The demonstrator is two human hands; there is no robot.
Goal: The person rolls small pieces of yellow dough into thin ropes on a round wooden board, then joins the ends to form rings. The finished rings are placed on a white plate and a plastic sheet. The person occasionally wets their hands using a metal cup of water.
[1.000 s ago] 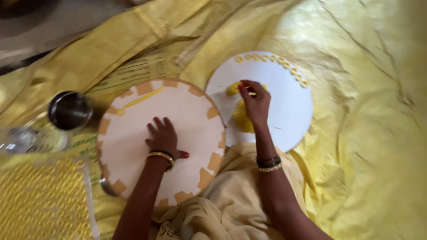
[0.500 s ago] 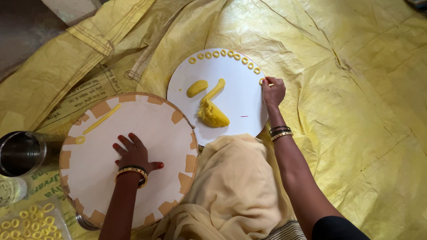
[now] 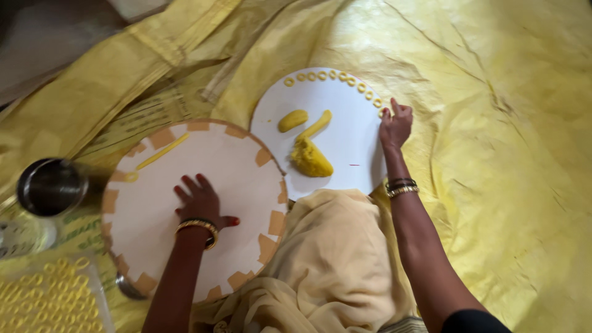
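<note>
My left hand point(image 3: 200, 200) rests flat, fingers spread, on a round white board point(image 3: 234, 179) edged with brown tape patches; a thin yellow dough strand point(image 3: 161, 152) lies near its far left. My right hand point(image 3: 394, 126) sits at the right rim of a second round white board point(image 3: 345, 148), fingertips touching the end of a row of several small yellow dough rings point(image 3: 327, 76) along its far edge. On that board lie a yellow dough lump point(image 3: 311, 159), a short rolled strip point(image 3: 316, 124) and an oval piece point(image 3: 291, 120).
A yellow plastic sheet point(image 3: 493, 154) covers the ground under both boards. A steel cup point(image 3: 50, 186) stands at the left. A clear sheet with several yellow rings point(image 3: 46, 296) lies at the lower left. Beige cloth point(image 3: 327, 259) drapes over my lap.
My right hand left the dough lump in the board's middle and moved to the right rim by the rings. My left hand stayed flat on the taped board. The view shifted.
</note>
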